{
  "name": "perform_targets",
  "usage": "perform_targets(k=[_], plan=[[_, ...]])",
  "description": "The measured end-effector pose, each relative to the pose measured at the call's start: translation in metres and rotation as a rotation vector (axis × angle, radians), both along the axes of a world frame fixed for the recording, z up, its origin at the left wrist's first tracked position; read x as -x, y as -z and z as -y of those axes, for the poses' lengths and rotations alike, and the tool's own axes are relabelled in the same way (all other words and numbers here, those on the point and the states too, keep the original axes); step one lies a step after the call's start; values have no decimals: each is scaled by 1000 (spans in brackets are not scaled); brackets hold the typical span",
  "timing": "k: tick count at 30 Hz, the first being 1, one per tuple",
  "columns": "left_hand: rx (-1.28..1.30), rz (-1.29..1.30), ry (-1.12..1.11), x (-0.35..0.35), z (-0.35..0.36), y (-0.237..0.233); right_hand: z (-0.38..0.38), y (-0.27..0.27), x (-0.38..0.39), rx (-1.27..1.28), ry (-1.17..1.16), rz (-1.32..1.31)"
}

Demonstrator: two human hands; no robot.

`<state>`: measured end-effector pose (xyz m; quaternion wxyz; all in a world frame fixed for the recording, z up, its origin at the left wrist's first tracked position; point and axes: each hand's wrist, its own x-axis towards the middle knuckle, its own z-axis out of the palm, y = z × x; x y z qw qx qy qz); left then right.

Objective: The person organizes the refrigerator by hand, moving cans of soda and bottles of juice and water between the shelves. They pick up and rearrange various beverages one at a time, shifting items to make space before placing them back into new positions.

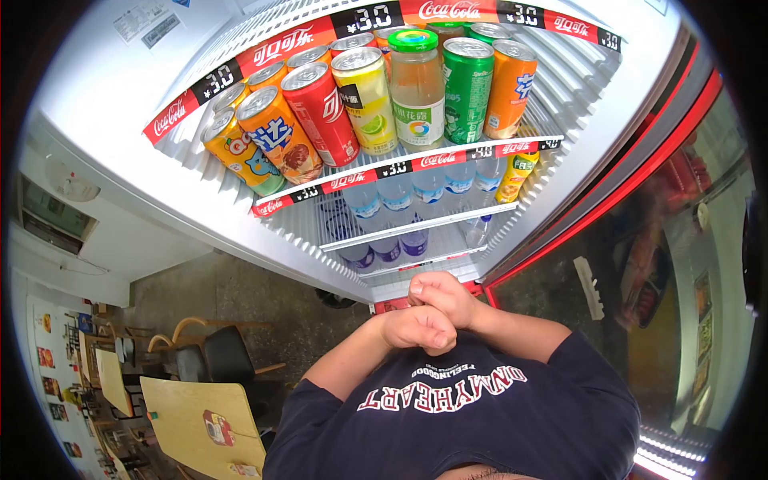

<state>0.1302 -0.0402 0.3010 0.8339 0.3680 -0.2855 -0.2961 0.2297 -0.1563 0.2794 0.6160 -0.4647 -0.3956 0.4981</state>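
My left hand is closed, its fingers curled in, held in front of my chest. Just above and touching it, my right hand is curled into a loose fist, partly overlapped by the left. No object shows in either one. Beyond them stands a tall drinks fridge, its top shelf holding a red Coca-Cola can, a yellow lime drink can, a green-capped glass bottle, a green Sprite can and an orange can. Neither hand touches the drinks.
Water bottles and purple-labelled bottles stand on the lower shelves. A red-edged fridge door swings out on the right. Left and behind are a wooden table and a dark chair on a grey floor.
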Motion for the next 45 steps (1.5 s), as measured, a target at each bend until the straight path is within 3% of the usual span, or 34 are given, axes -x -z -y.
perform_targets(k=[3, 6, 14, 15, 20, 24, 26, 29, 32, 34, 36, 40, 43, 45], plan=[[-93, 16, 20, -2, -6, 2, -4, -18, 7, -156, 0, -71], [-130, 14, 66, -4, -9, 0, -7, -26, 10, -145, -97, -161], [-252, 65, 141, -8, -21, -21, 0, -25, -15, -6, -28, 193], [-362, 91, 35, -6, -26, -31, 1, -34, -20, 24, -31, 259], [-916, 355, -570, 12, -60, -79, 6, -63, -76, -317, 431, 337], [-1235, 634, -1018, 25, -81, -135, 11, -97, -126, -570, 894, 401], [-1330, 839, -1225, 23, -90, -156, 13, -105, -154, -587, 997, 404], [-1561, 1118, -1466, 16, -99, -183, -3, -127, -178, -587, 1246, 838], [-1704, 1256, -1645, 3, -112, -200, -14, -133, -202, -519, 1233, 895], [-1772, 1318, -1708, -7, -122, -206, -19, -139, -210, -549, 1120, 797], [-1852, 1336, -1709, -14, -126, -210, -21, -146, -215, -572, 1009, 698], [-1970, 1406, -1669, -32, -125, -222, -23, -157, -237, -539, 1045, 831], [-2081, 1320, -1695, -48, -128, -224, -26, -141, -258, -416, 964, 501], [-2190, 1282, -1673, -53, -134, -226, -26, -157, -230, -351, 907, 272]])
